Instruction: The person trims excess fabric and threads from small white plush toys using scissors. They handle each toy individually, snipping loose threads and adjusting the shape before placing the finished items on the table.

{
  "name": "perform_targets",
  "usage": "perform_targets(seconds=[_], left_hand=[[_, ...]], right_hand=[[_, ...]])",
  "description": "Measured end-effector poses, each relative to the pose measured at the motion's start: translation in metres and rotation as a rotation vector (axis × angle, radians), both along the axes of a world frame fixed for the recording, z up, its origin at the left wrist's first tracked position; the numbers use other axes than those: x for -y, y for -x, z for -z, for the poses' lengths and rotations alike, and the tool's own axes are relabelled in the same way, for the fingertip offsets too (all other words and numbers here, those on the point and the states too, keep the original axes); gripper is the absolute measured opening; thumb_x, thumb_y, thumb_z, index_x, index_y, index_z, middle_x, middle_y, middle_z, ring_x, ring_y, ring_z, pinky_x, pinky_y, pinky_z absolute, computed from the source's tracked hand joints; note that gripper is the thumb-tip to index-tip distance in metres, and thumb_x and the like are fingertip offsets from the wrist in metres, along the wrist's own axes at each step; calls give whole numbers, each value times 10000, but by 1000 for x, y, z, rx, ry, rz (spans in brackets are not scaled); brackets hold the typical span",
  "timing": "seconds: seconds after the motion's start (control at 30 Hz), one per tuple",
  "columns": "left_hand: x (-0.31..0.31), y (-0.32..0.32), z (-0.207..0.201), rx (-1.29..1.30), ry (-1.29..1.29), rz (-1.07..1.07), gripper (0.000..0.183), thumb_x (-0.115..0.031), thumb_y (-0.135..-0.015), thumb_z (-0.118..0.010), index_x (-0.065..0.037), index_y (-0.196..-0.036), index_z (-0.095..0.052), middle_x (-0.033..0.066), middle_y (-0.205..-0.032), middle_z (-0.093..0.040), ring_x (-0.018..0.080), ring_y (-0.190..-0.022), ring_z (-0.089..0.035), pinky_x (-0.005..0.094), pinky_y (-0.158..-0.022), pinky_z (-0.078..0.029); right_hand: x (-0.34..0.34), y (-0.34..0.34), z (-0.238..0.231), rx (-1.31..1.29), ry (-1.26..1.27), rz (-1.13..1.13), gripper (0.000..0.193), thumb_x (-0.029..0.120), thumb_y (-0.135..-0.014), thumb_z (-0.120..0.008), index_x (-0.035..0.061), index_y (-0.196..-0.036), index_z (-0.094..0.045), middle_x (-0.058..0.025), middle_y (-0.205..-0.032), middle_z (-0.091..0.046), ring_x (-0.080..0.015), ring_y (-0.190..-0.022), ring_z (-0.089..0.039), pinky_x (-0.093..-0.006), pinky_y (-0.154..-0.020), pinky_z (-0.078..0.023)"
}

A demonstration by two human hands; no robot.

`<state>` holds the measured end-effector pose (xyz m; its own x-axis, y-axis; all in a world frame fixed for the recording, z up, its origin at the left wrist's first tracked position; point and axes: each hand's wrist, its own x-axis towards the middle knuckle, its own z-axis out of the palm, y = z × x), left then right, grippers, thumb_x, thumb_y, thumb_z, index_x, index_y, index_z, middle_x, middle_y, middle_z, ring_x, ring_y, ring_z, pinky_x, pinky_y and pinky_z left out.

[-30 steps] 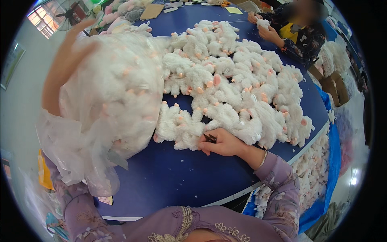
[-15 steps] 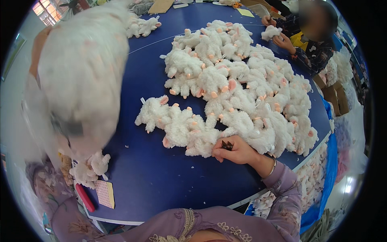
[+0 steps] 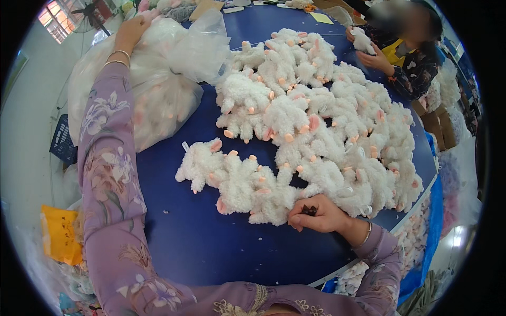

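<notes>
A large clear plastic bag (image 3: pixel 163 102) full of white and pink plush stands at the table's far left, its gathered mouth pointing right. My left hand (image 3: pixel 132 32) is closed on the bag's far upper side, with its fingertips partly hidden. At the near edge of a wide heap of white plush animals (image 3: pixel 337 100), my right hand (image 3: pixel 319 213) is closed around a small dark object with pointed tips (image 3: pixel 309 210); the rest of it is hidden in the fist. That hand rests against the nearest plush animals (image 3: pixel 271 203), which have pink ears and feet.
The blue table (image 3: pixel 211 253) carries everything. Across it at the far right, a co-worker's hands (image 3: pixel 377 60) hold a small white plush piece (image 3: pixel 362 42). A yellow bag (image 3: pixel 62 234) and a blue basket (image 3: pixel 64 139) lie beyond the left edge; cardboard boxes (image 3: pixel 440 129) stand at right.
The big bag has moved from the near left, held up, to the far left of the table. My left arm now stretches forward, covering the left edge. My right hand keeps its dark object.
</notes>
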<state>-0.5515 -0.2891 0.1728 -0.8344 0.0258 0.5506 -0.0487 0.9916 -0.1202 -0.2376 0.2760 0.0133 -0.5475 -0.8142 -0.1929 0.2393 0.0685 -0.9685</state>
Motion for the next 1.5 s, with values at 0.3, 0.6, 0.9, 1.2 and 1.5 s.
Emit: perform_targets(seconds=[0.3,0.6,0.9,1.2,1.5], left_hand=[[5,-173,-33,-303,-44,-75,744,-538,-872,-562,-2,-1371,-432,224,-1355,-494,381,-1238,-478,413,-1055,-347],[-2,-308,42,119,-1380,-277,1067,-739,-790,-500,-45,-1497,-105,220,-1518,-188,450,-1330,-314,581,-992,-355],[77,-196,95,72,-1697,-22,908,-645,-822,-566,-44,-1442,-284,168,-1247,-551,281,-1053,-600,484,-894,-483],[117,-76,76,-8,-1525,-68,860,-613,-824,-587,-10,-1399,-378,152,-1310,-504,273,-1112,-574,402,-893,-513],[69,-1,87,111,-1592,72,606,-473,-870,-563,23,-1218,-547,167,-1159,-597,262,-1014,-610,396,-804,-523]], right_hand=[[8,-21,-9,-209,-151,16,169,139,-956,-544,2,-937,-643,-34,-743,-629,-91,-702,-586,-258,-623,-461],[157,162,-171,-1410,-238,502,837,524,-689,-756,105,-1350,-459,-186,-1254,-545,-369,-1088,-582,-420,-903,-477],[285,297,-102,-1054,-445,343,794,511,-620,-708,1,-1215,-581,-215,-1040,-662,-331,-966,-649,-386,-868,-503],[250,200,-112,-1135,-223,414,426,272,-752,-557,-30,-1035,-661,-256,-955,-663,-379,-944,-639,-427,-865,-497],[216,126,-100,-1094,-72,419,226,217,-787,-576,8,-865,-612,-231,-730,-630,-414,-748,-623,-486,-707,-489]])
